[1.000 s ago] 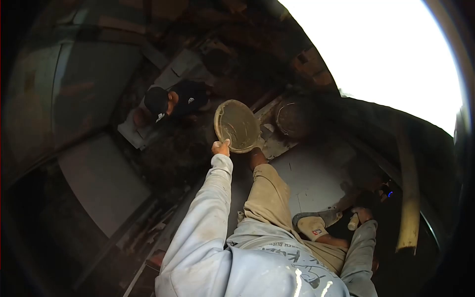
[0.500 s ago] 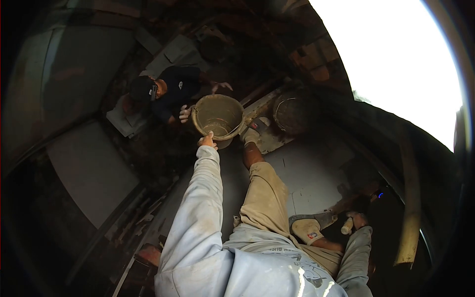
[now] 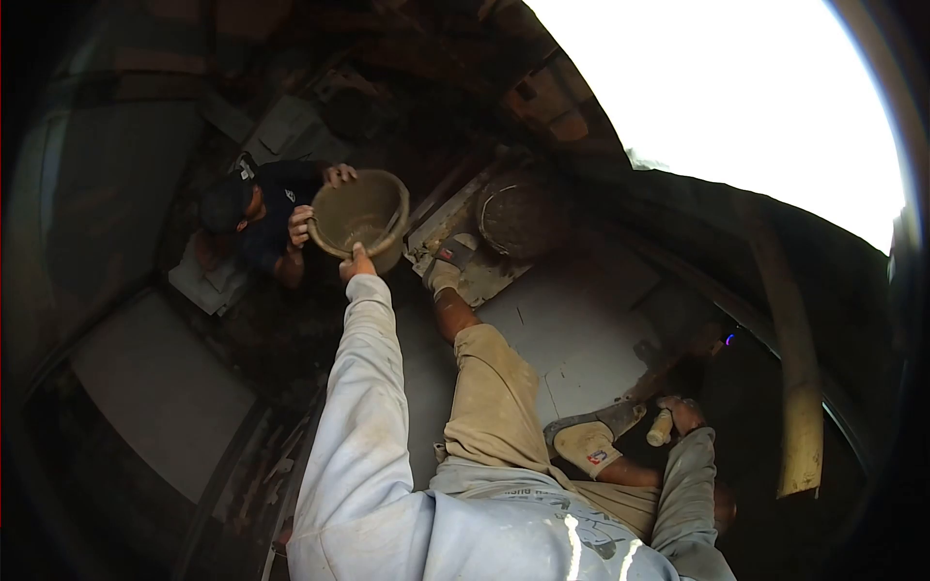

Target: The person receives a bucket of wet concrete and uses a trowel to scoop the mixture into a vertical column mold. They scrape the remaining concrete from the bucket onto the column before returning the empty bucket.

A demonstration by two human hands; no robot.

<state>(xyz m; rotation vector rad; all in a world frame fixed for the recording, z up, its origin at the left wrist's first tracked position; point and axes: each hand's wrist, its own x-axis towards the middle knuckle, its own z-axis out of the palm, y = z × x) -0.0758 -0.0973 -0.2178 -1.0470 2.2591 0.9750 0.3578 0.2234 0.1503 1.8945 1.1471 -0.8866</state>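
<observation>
My left hand [image 3: 358, 265] grips the near rim of a mortar-stained bucket [image 3: 373, 205], its thumb over the edge. The bucket is tilted, so its grimy inside faces me. Across from me, a co-worker's hands [image 3: 300, 227] also hold the bucket, one at its left side and one at its far rim. At lower right, my right hand [image 3: 686, 414] is closed around a short pale cylinder [image 3: 660, 428] that looks like a tool handle. Shadow hides the rest of that tool.
A second round bucket [image 3: 523, 215] with a wire handle stands on a stained board [image 3: 481, 283] by my sandalled foot [image 3: 448, 266]. A pale pole [image 3: 800, 450] slants down at right. The co-worker [image 3: 262, 218] is at upper left. A bright opening lies at upper right.
The bucket and my left hand have shifted left, towards the co-worker. The co-worker's hands, apart from the far rim before, now grip the bucket. The view has turned slightly.
</observation>
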